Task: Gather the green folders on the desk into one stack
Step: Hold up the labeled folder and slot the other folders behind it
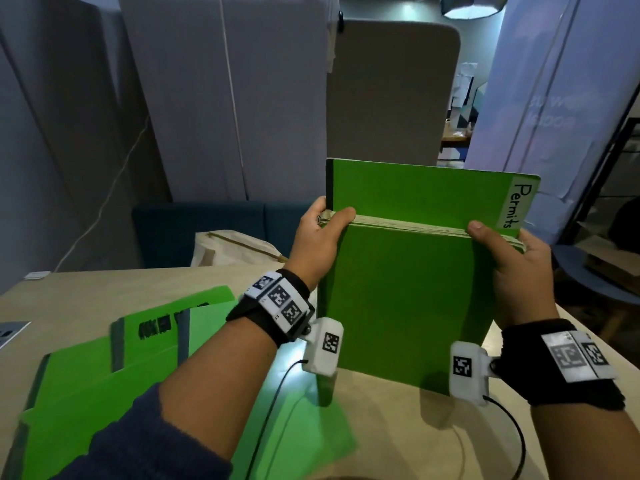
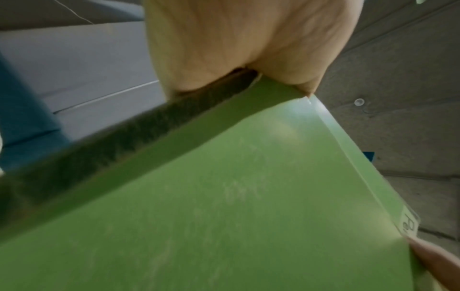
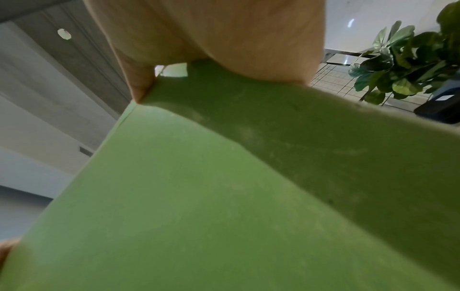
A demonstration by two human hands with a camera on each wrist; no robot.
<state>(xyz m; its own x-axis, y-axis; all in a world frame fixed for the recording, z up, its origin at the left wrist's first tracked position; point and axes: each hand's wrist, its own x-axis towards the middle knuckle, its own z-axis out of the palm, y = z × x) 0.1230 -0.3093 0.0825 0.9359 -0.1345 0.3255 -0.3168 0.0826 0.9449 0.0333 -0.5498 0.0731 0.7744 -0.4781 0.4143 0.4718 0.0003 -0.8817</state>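
Note:
A bundle of green folders (image 1: 408,299) stands upright on its lower edge on the desk (image 1: 398,431); the rearmost one carries a "Permits" tab (image 1: 517,206). My left hand (image 1: 320,230) grips the bundle's upper left corner, thumb over the top edge. My right hand (image 1: 502,251) grips the upper right corner the same way. Both wrist views are filled by the green folder cover (image 2: 224,196) (image 3: 199,196) with a palm above it. More green folders (image 1: 114,368) lie fanned and overlapping on the desk at the lower left.
Grey partition panels (image 1: 207,98) stand behind the desk, with a teal sofa (image 1: 207,230) and a beige bag (image 1: 235,251) beyond its far edge. A small white item (image 1: 36,274) lies at the far left. A round dark stool (image 1: 595,271) is at the right.

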